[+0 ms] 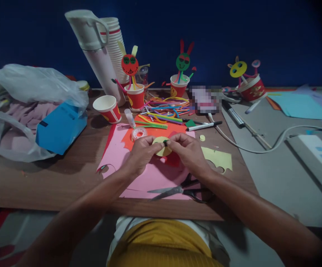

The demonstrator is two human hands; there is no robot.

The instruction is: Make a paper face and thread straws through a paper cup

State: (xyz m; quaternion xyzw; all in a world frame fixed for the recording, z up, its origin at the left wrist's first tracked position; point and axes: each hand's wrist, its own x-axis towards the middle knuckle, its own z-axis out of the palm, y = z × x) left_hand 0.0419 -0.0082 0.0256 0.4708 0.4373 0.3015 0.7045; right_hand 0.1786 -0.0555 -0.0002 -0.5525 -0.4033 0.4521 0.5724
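A yellow paper circle [163,150] is held up between my two hands above the pink paper. My left hand [143,154] pinches its left edge between thumb and fingers. At the upper right of the circle, my right hand [187,150] closes its fingertips on a small dark piece [165,142] lying against the circle. Pink paper [150,180] and orange paper [155,131] lie beneath. Open-bladed scissors [177,191] with black handles rest near my right forearm. A tape roll [139,133] sits beyond my left hand.
Decorated paper cups [134,97] with pipe-cleaner figures stand at the back. Pipe cleaners [166,107], a marker [204,126] and a phone [204,99] lie before them. A plastic bag [38,83] is left, beside a leaning thermos [99,63]. A power strip [321,159] lies right.
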